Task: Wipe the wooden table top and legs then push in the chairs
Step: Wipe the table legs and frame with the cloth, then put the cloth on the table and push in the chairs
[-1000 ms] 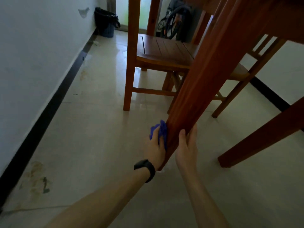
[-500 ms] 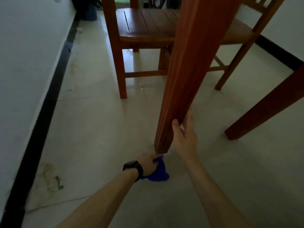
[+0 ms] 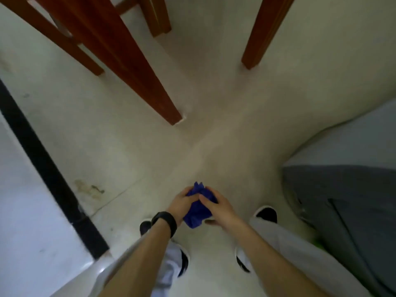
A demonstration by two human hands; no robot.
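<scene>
A crumpled blue cloth (image 3: pixel 198 207) is bunched between both of my hands, low in the view above the floor. My left hand (image 3: pixel 180 202), with a black watch on its wrist, grips the cloth's left side. My right hand (image 3: pixel 216 203) curls over its right side. The thick wooden table leg (image 3: pixel 137 76) slants down to the floor ahead of my hands and well apart from them. A second wooden leg (image 3: pixel 263 35) stands at the upper right. Chair legs (image 3: pixel 158 16) show at the top.
Pale tiled floor (image 3: pixel 214 129) lies all around. A white wall with a black skirting strip (image 3: pixel 42 163) runs along the left. Grey cloth-covered furniture (image 3: pixel 342 200) fills the right side. My shoes (image 3: pixel 265 214) stand below my hands.
Both hands have left the table leg and come back toward my body. My right hand now holds the cloth together with my left. The view has tipped down to the floor.
</scene>
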